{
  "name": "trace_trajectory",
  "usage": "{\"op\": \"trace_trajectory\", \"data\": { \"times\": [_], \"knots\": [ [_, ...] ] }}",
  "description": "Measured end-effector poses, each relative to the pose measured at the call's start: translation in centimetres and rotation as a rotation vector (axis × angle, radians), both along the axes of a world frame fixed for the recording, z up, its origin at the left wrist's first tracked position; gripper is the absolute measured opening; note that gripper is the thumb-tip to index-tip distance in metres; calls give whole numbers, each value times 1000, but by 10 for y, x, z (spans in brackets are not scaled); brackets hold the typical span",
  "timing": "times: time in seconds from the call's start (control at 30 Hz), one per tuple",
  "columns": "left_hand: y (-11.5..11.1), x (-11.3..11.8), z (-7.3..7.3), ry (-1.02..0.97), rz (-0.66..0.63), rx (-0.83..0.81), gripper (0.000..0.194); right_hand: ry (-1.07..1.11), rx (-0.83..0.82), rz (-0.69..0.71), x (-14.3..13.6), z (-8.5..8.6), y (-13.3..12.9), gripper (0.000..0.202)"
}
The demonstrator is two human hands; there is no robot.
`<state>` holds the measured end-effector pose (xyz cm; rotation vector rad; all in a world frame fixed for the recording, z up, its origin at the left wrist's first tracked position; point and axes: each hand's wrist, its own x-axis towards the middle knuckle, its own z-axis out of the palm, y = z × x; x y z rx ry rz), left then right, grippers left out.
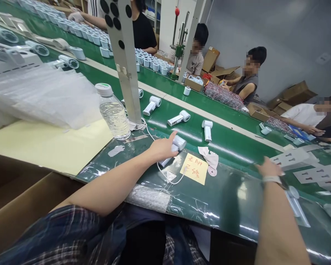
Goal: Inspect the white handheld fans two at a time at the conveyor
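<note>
My left hand (pixel 164 149) is closed around a small white handheld device with a round barrel head (pixel 180 142), low over the near edge of the green bench; the fingers' far side is hidden. A white cable (pixel 165 177) loops beside it. My right hand (pixel 270 168), slightly blurred, reaches out at the right with its fingers apart and nothing visible in them. Close beside it are white printed boxes (pixel 295 159). Under my right forearm lies another white device in a clear bag (pixel 295 206). A yellow note (pixel 194 168) and a crumpled white cloth (pixel 209 158) lie between my hands.
Similar devices (pixel 179 118) lie spaced along the green belt (pixel 231 147). A water bottle (pixel 114 112) stands by a metal post (pixel 128 70). Clear plastic bags (pixel 49 97) are piled at left. Across the belt, several people work near rows of light-blue cups (pixel 154 65).
</note>
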<state>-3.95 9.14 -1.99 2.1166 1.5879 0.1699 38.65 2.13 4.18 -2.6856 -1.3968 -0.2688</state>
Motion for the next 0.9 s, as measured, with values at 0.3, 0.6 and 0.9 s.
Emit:
{"op": "trace_trajectory", "data": {
  "times": [0.3,0.6,0.9],
  "knots": [
    [18,12,-15,-1473,397,-611,30,146,-325,419,-178,-44,130,41],
    [14,23,-24,-1745,338,-840,41,180,-387,769,-239,12,84,39],
    [16,21,-30,-1778,449,-818,60,415,-257,866,-244,-35,3,20]
  ]
}}
